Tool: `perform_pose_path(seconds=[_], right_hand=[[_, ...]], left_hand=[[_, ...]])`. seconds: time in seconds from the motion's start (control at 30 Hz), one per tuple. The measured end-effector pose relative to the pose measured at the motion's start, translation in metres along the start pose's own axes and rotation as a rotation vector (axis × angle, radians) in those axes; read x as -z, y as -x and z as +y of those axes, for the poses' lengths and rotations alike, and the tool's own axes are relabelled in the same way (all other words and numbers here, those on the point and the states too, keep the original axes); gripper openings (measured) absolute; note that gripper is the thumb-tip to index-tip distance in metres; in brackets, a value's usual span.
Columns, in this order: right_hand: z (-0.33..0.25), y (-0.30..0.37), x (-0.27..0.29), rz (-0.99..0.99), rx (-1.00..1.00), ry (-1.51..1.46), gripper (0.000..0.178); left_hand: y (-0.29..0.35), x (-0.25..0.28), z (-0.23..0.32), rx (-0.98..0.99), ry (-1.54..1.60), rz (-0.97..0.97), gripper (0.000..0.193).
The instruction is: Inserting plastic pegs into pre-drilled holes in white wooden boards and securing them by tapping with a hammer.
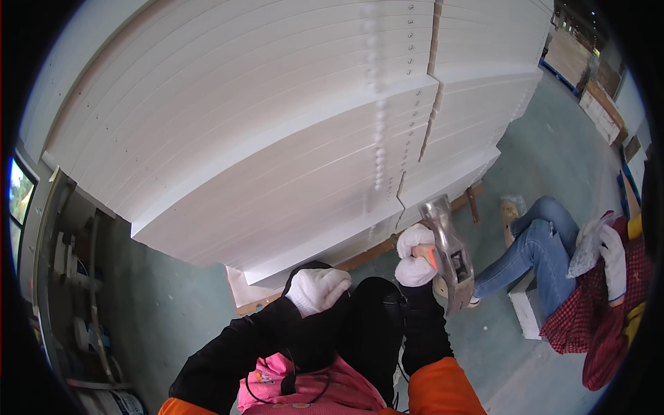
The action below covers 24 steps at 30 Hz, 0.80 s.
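Shelving [45,235] holds white objects [61,257]; right hand [415,257] clutches hammer [448,242].

I see a white-gloved right hand [415,254] gripping a silver metal hammer [452,259], stacked flat white panels [277,173] beyond that grip, a curled white-gloved left hand [317,290] leftward.

Hands [318,290] forward, right one [413,270] clenched
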State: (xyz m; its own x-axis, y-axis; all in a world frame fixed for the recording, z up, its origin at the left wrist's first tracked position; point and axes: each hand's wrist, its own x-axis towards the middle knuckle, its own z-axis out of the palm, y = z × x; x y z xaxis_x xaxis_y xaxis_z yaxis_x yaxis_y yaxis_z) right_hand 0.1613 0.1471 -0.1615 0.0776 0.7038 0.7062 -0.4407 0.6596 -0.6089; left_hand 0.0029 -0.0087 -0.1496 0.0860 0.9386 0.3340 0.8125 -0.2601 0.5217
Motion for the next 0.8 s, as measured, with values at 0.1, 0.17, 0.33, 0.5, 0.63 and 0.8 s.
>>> perform_pose_path(seconds=[0.1,0.17,0.33,0.5,0.63,0.8], right_hand=[[0.017,-0.002,0.014,-0.373,-0.157,0.643,0.018],[0.025,0.02,0.024,-0.421,-0.105,0.973,0.02],[0.004,-0.003,0.006,-0.181,-0.141,0.459,0.02],[-0.027,-0.022,0.003,-0.192,-0.464,0.243,0.037],[-0.012,-0.013,-0.004,-0.118,-0.21,0.273,0.038],[-0.001,-0.008,0.015,-0.424,-0.055,0.826,0.018]], left_hand=[[-0.002,-0.001,0.002,-0.005,0.002,0.026,0.011],[-0.003,0.0,0.003,-0.011,0.004,0.045,0.011],[-0.003,-0.001,0.0,0.01,-0.041,-0.017,0.011],[-0.001,0.003,0.0,0.012,-0.04,-0.021,0.012],[-0.005,0.0,0.004,0.011,-0.038,0.017,0.011],[0.001,0.003,-0.001,0.003,-0.054,-0.022,0.011]])
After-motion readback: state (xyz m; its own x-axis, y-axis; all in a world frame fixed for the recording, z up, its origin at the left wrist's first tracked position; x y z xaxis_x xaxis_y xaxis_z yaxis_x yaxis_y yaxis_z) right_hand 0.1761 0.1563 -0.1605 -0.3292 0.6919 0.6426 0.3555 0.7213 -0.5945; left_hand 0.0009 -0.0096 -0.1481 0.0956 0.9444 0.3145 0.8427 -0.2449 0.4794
